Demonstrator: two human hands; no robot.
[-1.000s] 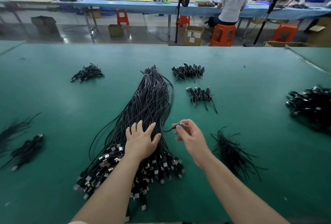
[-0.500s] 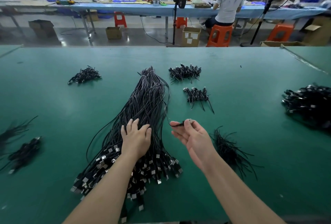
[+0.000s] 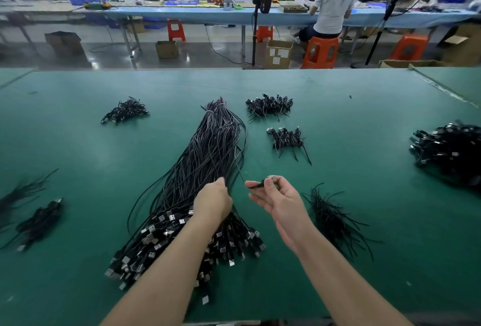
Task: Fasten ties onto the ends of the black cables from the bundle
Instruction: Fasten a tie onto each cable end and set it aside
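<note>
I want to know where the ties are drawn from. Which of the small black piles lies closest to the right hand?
The loose pile of black ties, just right of the right hand. It is thin bare strands; the farther piles show metal connectors.

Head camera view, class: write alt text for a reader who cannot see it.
A person's right hand pinches the plug end of one black cable drawn from a large cable bundle on a green table, while the left hand grips the bundle. Loose ties lie to the right.
</note>
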